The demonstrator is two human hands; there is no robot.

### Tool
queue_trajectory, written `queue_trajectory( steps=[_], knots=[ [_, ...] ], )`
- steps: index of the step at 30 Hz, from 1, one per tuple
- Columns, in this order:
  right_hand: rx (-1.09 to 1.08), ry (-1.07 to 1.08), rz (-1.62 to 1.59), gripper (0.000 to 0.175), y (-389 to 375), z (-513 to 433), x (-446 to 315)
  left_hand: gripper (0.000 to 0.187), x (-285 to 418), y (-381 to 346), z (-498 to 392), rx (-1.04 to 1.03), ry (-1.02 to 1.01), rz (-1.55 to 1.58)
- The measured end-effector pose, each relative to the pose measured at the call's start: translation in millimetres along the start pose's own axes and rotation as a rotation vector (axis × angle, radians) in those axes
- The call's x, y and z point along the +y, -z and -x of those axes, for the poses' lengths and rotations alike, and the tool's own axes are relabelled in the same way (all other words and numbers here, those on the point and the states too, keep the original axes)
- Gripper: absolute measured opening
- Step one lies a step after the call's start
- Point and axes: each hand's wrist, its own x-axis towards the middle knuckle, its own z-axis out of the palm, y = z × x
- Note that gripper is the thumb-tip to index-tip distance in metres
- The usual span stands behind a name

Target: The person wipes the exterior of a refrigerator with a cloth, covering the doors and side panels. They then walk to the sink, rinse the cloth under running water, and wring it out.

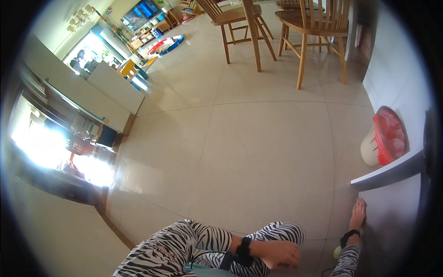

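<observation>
My left hand (281, 255) is at the bottom centre, in front of my bent knee in black-and-white zebra-striped trousers (282, 230). Its fingers curl downward, and a small dark patch shows beneath them; whether it holds anything is unclear. A black strap band (244, 247) circles that wrist. My right hand (358, 212) reaches forward at the lower right, fingers extended along the edge of a white panel (391, 207). It also wears a black wristband (349, 237). Partly hidden behind the right wrist is a small yellow and white object (337, 252).
A waste bin (369, 149) with a red bag stands by the wall at right, beyond a white ledge (387, 169). Wooden chairs (304, 31) stand ahead on the tiled floor (263, 152). At left is a sunlit opening (41, 142); farther off are a yellow chair (128, 70) and a television (140, 15).
</observation>
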Motion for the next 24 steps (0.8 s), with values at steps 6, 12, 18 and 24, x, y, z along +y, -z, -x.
queue_trajectory(
  steps=[6,12,18,24],
  knots=[
    [0.024,0.002,0.026,0.045,15.9,62.5,16.8,0.016,1.1,0.3,1.1,-0.001,0.029,-0.078],
    [0.078,-0.007,-0.062,0.044,29.6,116.0,28.1,0.017,4.3,-3.6,-0.4,-0.04,0.026,-0.202],
    [-0.38,0.025,-1.181,0.047,49.9,160.9,55.2,0.016,9.0,-3.9,-6.5,-0.11,0.119,-0.308],
    [-0.277,0.023,-1.256,0.045,55.9,202.3,53.2,0.017,4.5,3.0,-7.5,-0.118,0.135,-0.383]
  ],
)
